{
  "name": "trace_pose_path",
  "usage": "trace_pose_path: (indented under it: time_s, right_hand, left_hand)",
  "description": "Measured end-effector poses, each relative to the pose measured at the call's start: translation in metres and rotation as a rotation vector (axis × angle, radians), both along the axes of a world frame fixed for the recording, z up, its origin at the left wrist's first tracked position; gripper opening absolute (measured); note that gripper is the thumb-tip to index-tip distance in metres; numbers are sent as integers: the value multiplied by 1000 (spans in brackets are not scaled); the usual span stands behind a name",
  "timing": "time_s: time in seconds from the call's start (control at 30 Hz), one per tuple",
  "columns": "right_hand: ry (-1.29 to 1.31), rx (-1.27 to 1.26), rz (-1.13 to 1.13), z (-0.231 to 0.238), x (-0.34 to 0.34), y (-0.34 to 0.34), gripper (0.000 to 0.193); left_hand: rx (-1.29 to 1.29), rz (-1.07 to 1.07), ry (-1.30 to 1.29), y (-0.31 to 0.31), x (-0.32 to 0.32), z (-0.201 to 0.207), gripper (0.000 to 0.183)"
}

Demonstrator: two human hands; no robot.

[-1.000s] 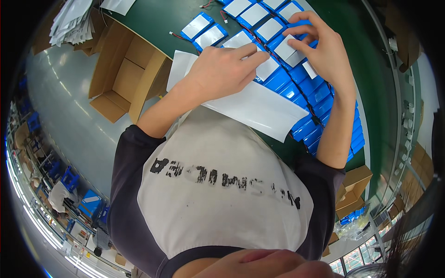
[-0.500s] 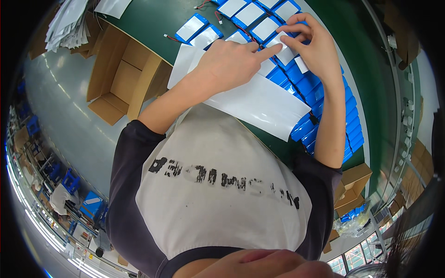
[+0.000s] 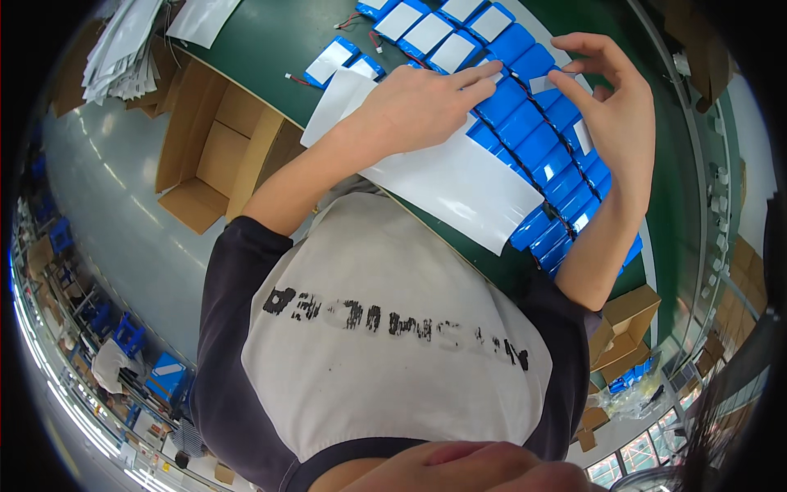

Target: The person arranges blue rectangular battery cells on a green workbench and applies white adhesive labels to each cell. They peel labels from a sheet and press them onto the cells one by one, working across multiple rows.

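Rows of blue shrink-wrapped battery packs (image 3: 500, 107) lie on the green table, several at the far end bearing white labels (image 3: 428, 33). My left hand (image 3: 426, 107) lies over a large glossy white sheet (image 3: 459, 193), with index and middle fingers stretched out onto the packs. A bit of white shows by those fingertips; whether they press a label there is unclear. Above the packs to the right, my right hand (image 3: 619, 111) is open, thumb and fingers apart. By its thumb tip is a small white piece (image 3: 541, 84); I cannot tell if it sticks to the thumb.
Two packs with red-and-black leads (image 3: 329, 61) lie beyond the sheet. An open cardboard box (image 3: 221, 148) stands at the table's left edge, below stacked white papers (image 3: 123, 49). Another carton (image 3: 627, 332) sits at the right. A metal rail (image 3: 693, 164) runs past the table's right side.
My right hand has moved right, away from my left fingertips, and its fingers have spread wider. More bare blue packs show between the hands. My left hand has shifted only slightly.
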State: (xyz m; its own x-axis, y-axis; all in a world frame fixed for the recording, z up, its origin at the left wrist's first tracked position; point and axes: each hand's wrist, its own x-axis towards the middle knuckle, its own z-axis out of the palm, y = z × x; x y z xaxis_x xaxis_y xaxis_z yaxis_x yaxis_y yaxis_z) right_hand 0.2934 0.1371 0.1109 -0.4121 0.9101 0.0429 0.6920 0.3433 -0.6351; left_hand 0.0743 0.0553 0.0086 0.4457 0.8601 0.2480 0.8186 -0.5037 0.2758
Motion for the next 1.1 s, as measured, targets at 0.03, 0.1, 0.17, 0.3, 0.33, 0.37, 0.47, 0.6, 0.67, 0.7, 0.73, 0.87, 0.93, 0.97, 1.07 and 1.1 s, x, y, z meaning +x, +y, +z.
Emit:
trace_pose_path:
  time_s: [0.03, 0.1, 0.17, 0.3, 0.33, 0.37, 0.47, 0.6, 0.67, 0.7, 0.73, 0.87, 0.93, 0.97, 1.07, 1.1]
  right_hand:
    - [11, 15, 30, -1, 2, 3, 29]
    - [33, 44, 88, -6, 5, 12, 30]
    - [-11, 106, 158, -13, 0, 26, 32]
    - [9, -70, 133, 11, -35, 36, 31]
    - [45, -34, 204, 3, -33, 44, 30]
    - [39, -54, 223, 2, -34, 48, 29]
    - [-3, -98, 271, 0, -39, 57, 29]
    - [-33, -71, 333, -18, -44, 68, 30]
    - [22, 23, 373, -32, -46, 72, 31]
    - [0, 11, 325, -33, -44, 72, 31]
    - [-23, 0, 277, -32, -42, 70, 32]
    - [-160, 611, 250, -27, -30, 60, 32]
    - [-36, 410, 173, -36, -5, 74, 34]
    - [27, 308, 134, -36, 2, 77, 36]
    - [-3, 249, 222, -39, 17, 73, 38]
    - [-29, 229, 231, -41, 18, 72, 38]
  left_hand:
    - [1, 2, -6, 0, -2, -1, 34]
    - [14, -5, -42, 0, -3, -4, 35]
    - [40, -17, -100, 1, -5, -4, 35]
    - [122, 53, -100, 9, -10, -4, 39]
    - [116, 76, -76, 12, -11, -3, 40]
    - [110, 99, -54, 14, -11, -1, 42]
    - [68, 80, -34, 23, -7, 6, 47]
    - [26, 71, 80, 34, 2, 9, 47]
    - [12, 78, 119, 41, 7, 1, 45]
    - [10, 85, 137, 43, 9, 0, 46]
    - [8, 92, 155, 44, 11, 0, 48]
    - [90, 14, 79, 53, 11, 4, 48]
    - [59, -41, 13, 61, 10, 1, 45]
    - [43, -69, -19, 65, 9, 0, 43]
    - [-33, -51, -41, 68, 7, 0, 34]
    - [1, -46, -43, 68, 5, -2, 34]
